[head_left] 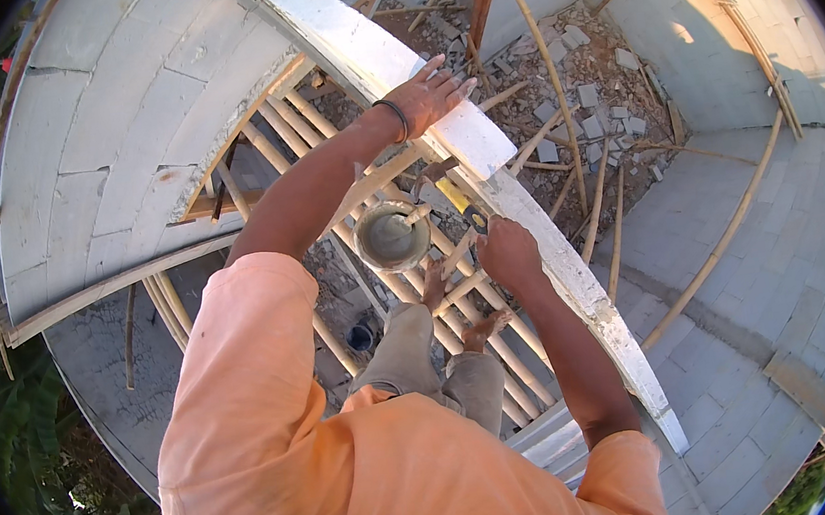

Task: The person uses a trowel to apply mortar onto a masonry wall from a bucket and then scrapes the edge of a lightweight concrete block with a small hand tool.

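Observation:
My left hand (431, 98), a dark band at its wrist, lies with fingers spread on a long white block (479, 145) that rests along the top of a narrow wall (589, 309). My right hand (509, 250) is closed round the yellow and black handle of a hammer (454, 195). The hammer's head points away from me, beside the wall and close to the near end of the block; whether it touches cannot be made out. Left of the hammer stands a round bucket (363, 235) with grey wet mortar inside. A pale handle (416, 215) sticks out over its rim.
My bare feet (486, 331) stand on a platform of bamboo poles (415, 297), with gaps showing a lower level. Beyond the wall, broken blocks and rubble (591, 123) cover the ground far below. Slanting bamboo props (722, 240) lean there. A grey block wall (106, 119) rises at left.

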Tool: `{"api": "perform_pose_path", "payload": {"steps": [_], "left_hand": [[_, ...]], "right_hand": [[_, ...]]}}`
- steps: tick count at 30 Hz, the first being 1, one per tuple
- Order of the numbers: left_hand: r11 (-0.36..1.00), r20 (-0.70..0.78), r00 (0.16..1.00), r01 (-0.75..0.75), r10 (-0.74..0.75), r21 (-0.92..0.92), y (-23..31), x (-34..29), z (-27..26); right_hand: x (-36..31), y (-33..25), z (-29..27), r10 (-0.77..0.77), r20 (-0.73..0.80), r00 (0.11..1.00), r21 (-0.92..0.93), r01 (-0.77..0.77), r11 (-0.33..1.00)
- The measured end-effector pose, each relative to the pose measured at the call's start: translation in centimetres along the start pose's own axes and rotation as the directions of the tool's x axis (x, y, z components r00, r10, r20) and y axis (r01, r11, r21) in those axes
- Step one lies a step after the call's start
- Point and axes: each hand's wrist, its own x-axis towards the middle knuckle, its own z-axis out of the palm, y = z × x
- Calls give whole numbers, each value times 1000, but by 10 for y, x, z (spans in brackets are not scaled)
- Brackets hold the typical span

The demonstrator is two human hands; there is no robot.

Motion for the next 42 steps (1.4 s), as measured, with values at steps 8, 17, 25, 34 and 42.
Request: {"api": "perform_pose_path", "payload": {"steps": [8,17,25,34,42], "left_hand": [[1000,-8,1000,-3,3,-11,1,-2,-1],[1000,66,998,-19,18,8,0,0,-4],[1000,90,996,-20,18,22,-1,1,-3],[1000,67,998,-20,20,1,-1,1,-6],[999,3,1000,-22,22,-28,-1,-2,-1]], "right_hand": [[-5,-2,-16,-33,79,996,-35,36,999],[-8,-12,-19,-40,7,999,-50,40,998],[-6,-15,-25,2,-15,1000,16,-2,1000],[-9,-13,-7,-8,-21,1000,25,9,1000],[6,6,44,-106,197,975,-73,123,990]]}}
